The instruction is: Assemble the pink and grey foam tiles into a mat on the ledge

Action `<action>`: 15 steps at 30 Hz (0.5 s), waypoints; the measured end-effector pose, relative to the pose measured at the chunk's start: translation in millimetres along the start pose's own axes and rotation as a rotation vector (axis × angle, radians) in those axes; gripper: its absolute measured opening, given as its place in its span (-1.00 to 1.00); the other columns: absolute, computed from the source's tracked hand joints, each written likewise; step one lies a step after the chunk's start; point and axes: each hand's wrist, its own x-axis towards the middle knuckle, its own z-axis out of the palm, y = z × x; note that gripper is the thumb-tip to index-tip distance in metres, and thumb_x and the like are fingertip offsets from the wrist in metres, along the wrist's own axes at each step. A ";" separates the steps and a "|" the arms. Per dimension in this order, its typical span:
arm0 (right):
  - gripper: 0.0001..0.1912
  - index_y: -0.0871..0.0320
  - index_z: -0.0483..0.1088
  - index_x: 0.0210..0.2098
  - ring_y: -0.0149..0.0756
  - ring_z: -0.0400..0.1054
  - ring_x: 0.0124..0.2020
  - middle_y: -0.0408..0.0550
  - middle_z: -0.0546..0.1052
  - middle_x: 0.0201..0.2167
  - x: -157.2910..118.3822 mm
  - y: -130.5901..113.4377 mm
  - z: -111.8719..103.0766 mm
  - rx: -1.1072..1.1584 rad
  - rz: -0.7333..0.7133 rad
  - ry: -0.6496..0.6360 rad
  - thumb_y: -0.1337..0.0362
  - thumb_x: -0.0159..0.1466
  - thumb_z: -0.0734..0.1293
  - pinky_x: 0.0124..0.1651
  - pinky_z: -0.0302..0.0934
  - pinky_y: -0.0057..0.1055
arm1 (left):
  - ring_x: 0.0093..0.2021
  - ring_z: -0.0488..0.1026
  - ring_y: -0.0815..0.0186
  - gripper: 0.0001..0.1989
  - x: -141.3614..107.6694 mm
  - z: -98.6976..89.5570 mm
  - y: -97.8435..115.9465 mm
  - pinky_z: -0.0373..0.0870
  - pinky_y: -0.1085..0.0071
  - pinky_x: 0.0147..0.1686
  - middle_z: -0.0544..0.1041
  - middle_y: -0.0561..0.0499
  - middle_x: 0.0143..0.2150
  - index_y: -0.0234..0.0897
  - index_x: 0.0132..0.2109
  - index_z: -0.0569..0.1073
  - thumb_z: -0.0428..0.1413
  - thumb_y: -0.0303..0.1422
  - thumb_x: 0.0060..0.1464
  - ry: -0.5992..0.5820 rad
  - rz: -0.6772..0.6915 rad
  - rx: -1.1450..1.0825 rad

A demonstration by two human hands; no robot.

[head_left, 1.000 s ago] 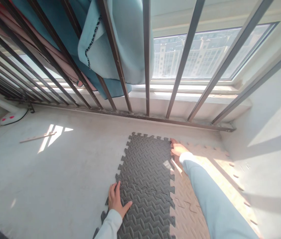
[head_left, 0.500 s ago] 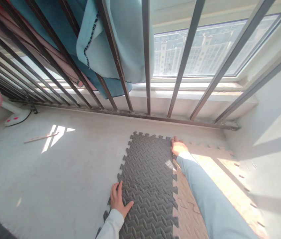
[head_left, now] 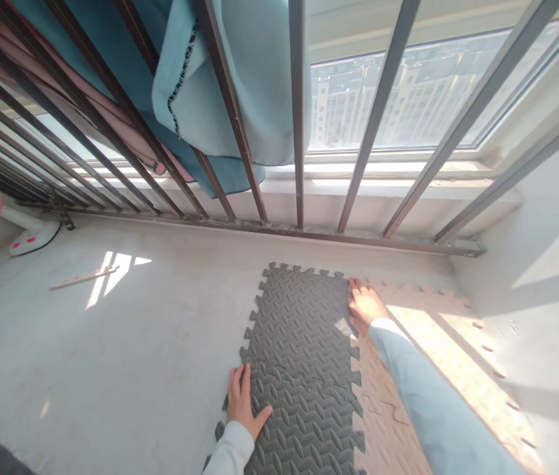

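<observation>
Dark grey foam puzzle mats with a raised tread pattern lie on the floor in front of me, their toothed edges showing. Along their right side are beige foam puzzle mats, partly covered by my right arm. My left hand rests on the left edge of the grey mats, open, thumb spread away from the fingers. At the far right corner of the grey mats, my right hand lies over the seam with the beige ones. Its fingers are stretched forward and press down, gripping nothing visible.
A dark metal railing runs across the far side, with blue and pink cloth hanging behind it before a window. A white wall stands at right. At left are a fan and a thin stick.
My right hand has shifted slightly nearer along the seam, onto the beige side. My left hand stays on the grey mat edge. The whole view has moved a little.
</observation>
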 end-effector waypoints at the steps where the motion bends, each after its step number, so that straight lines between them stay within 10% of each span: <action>1: -0.49 0.32 0.06 0.08 -0.08 0.02 0.06 0.20 0.14 0.10 -7.8 -0.4 4.7 -0.011 0.001 0.038 0.37 0.12 0.06 0.03 -0.04 -0.22 | 0.23 -0.26 0.09 -0.22 -0.1 0.2 0.3 -0.05 0.16 0.13 -0.01 -0.17 0.18 -0.35 0.16 0.00 0.09 -0.34 -0.26 -0.006 -0.007 0.005; 8: -0.39 0.33 -0.05 0.14 -0.17 -0.15 0.17 0.11 0.02 0.18 -47.4 -5.4 22.5 -0.034 0.267 0.103 0.17 0.14 0.05 0.12 -0.15 -0.21 | 0.21 -0.15 0.04 -0.22 10.6 -2.9 0.3 -0.07 0.10 0.12 0.06 -0.22 0.15 -0.35 0.15 0.02 0.10 -0.27 -0.25 0.004 -0.029 -0.009; 15: -0.43 0.26 -0.01 0.12 -0.22 -0.19 0.19 0.05 -0.04 0.20 -102.5 28.1 27.1 -0.044 0.397 0.087 0.17 0.15 -0.03 0.16 -0.29 -0.11 | 0.18 -0.02 0.13 -0.24 116.1 -23.2 23.4 0.00 0.20 0.10 0.05 -0.24 0.18 -0.36 0.14 0.01 0.08 -0.18 -0.19 0.006 -0.051 -0.280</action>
